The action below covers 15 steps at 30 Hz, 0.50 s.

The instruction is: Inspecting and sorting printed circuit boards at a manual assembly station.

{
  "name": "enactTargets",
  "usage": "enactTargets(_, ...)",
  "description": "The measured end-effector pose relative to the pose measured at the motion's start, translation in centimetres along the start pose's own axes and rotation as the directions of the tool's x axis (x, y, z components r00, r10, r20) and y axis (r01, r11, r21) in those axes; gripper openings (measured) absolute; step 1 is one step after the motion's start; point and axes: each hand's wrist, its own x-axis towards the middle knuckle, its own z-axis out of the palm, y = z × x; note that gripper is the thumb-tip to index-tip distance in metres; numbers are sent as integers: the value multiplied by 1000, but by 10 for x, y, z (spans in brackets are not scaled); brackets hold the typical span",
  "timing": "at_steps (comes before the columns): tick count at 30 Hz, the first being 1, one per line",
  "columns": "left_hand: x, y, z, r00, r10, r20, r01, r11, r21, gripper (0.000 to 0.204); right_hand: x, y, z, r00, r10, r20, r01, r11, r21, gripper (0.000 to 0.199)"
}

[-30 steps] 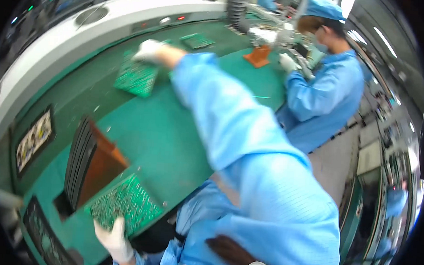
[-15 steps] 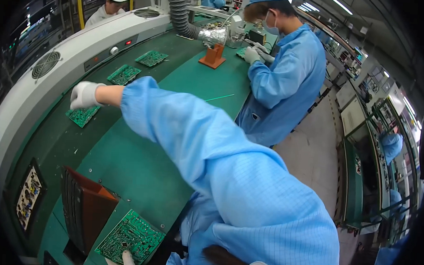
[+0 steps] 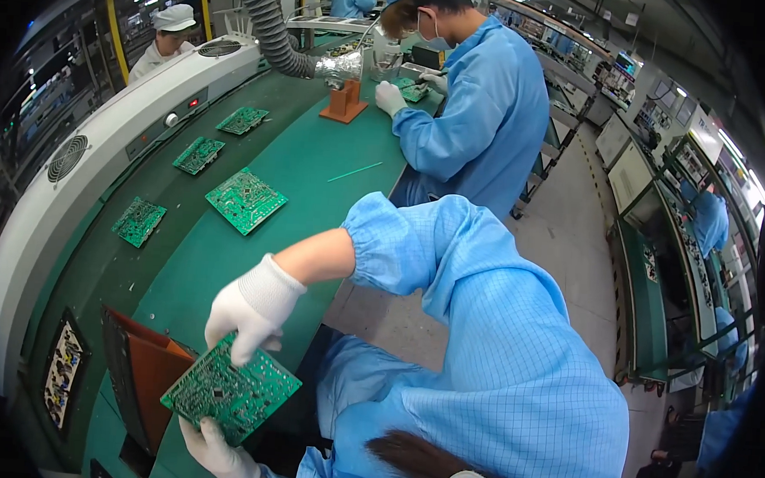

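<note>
A green circuit board [image 3: 231,395] is held at a tilt between my two gloved hands. My left hand [image 3: 220,455] grips its lower edge, thumb over the face. At the upper edge, my right hand [image 3: 253,310] has its fingers bent against the board, some of them hidden. Both gloves are white. Just left of the board stands a brown and black upright holder [image 3: 137,373]. Farther up the bench, a larger circuit board [image 3: 246,200] lies flat on the green mat [image 3: 285,273].
Three circuit boards [image 3: 139,221] lie along the dark strip beside the white curved housing [image 3: 85,128]. A co-worker [image 3: 485,106] in blue handles a board farther along the bench, near an orange-brown block [image 3: 344,104]. A thin green stick [image 3: 355,172] lies on the mat.
My right hand has come back from a board on the dark strip to the board in my left hand. The larger board on the mat now shows. The view has shifted.
</note>
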Motion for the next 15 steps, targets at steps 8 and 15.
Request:
enactTargets(8,-23,-2,-50,981,70,-178,4,922,387,47,-24,25,-65,951,133,-279,-26,934,357,44)
enactTargets(15,-21,-13,-33,958,184,-219,-74,900,429,23,12,56,-112,737,359,-572,87,789,608,44)
